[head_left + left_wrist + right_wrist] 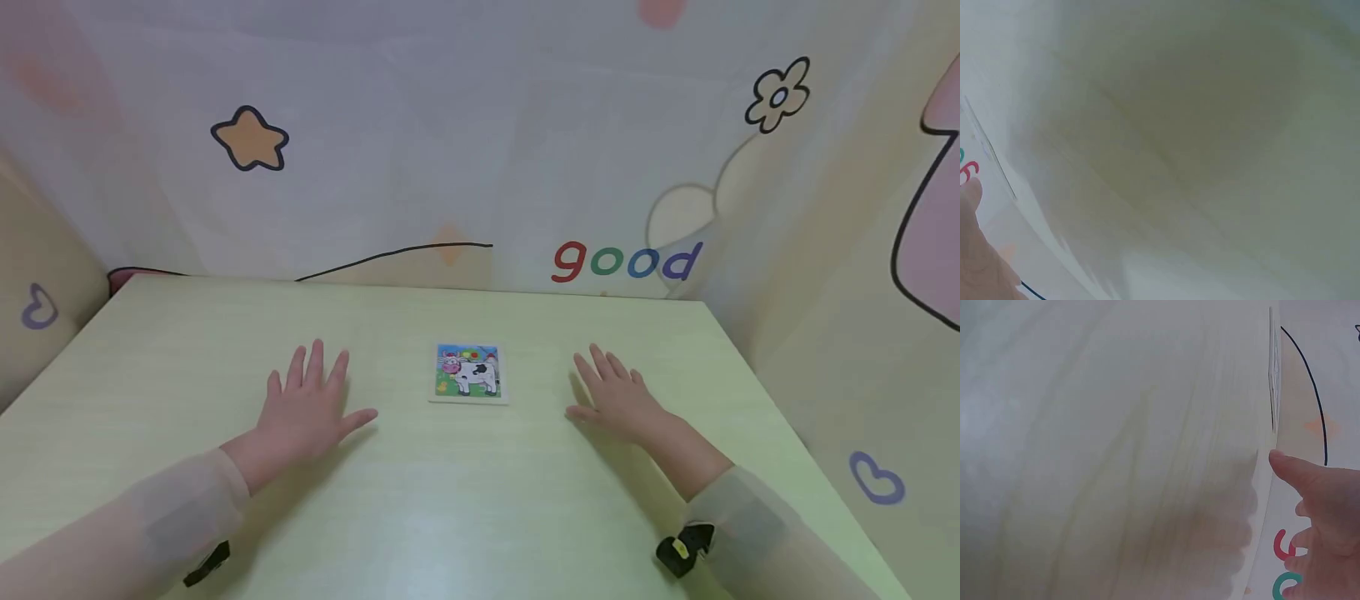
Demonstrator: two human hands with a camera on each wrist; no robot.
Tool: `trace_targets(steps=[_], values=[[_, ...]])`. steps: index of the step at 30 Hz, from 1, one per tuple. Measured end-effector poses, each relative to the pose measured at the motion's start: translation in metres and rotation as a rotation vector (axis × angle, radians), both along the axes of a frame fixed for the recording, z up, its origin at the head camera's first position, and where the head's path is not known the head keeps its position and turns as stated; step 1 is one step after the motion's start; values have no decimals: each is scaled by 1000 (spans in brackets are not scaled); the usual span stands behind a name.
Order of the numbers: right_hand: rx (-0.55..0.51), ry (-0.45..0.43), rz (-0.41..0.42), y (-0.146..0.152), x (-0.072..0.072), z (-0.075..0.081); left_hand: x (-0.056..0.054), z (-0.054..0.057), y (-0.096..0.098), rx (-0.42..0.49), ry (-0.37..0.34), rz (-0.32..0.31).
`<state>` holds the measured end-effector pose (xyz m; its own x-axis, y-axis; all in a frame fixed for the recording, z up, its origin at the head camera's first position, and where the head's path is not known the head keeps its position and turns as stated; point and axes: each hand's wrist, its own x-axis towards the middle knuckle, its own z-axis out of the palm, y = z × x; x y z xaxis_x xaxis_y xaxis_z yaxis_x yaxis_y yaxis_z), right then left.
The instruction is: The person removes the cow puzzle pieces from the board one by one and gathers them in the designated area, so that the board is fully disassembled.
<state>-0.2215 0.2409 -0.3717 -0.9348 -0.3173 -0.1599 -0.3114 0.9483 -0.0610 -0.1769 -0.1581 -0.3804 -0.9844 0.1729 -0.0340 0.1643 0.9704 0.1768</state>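
Observation:
A small square picture tile (468, 373) with a cartoon cow and a white border lies flat on the pale table (450, 500). To its left, my left hand (303, 412) is spread palm down over the table, fingers straight and thumb pointing toward the tile. My right hand (618, 400) is on the other side, also palm down with fingers extended and nothing held. Both hands are apart from the tile and cast shadows on the tabletop. In the right wrist view the tile (1274, 375) shows edge-on beyond the thumb (1291, 467).
A printed cloth backdrop (420, 125) hangs behind the table, with a star (251, 138), a flower and the word "good" (627, 262). Similar cloth runs along the left and right sides. Dark wrist devices (684, 550) sit at both sleeves.

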Motion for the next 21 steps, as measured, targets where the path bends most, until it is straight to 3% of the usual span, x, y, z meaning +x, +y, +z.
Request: trace_targets(steps=[10, 21], values=[[-29, -32, -2, -6, 1, 4, -9, -9, 17, -25, -23, -80], [-71, -85, 11, -18, -1, 2, -16, -9, 52, -34, -111, -156]])
